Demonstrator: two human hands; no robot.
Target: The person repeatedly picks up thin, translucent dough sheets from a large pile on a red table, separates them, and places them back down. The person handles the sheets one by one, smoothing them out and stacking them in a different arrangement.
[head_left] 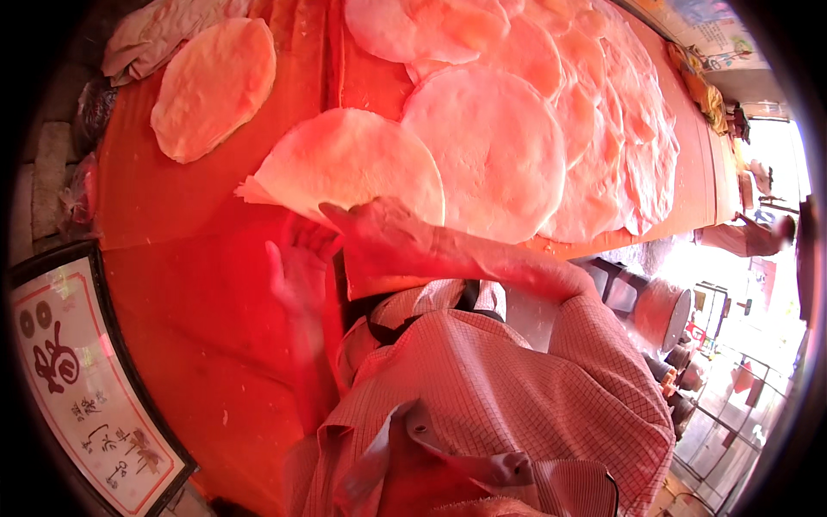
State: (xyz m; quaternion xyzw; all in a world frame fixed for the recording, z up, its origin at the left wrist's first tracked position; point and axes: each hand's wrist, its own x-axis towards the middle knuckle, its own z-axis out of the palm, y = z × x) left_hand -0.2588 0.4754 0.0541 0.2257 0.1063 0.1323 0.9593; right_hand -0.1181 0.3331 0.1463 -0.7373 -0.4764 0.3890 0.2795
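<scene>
A thin, pale round dough sheet lies at the middle of the orange-red table, its near left edge drawn out into a ragged corner. My right hand reaches across from the right and is closed on the near edge of this sheet; some of its fingers are hidden. Just left of it, my left hand is palm up, thumb apart and fingers close under the same edge. It looks slightly blurred, and whether it touches the dough is unclear. Another dough round lies immediately to the right, partly under the first sheet.
Several overlapping dough rounds cover the table's right side. A single round lies far left beside a crumpled cloth. The table reaches toward a framed sign. On the right, a person is near a bright opening.
</scene>
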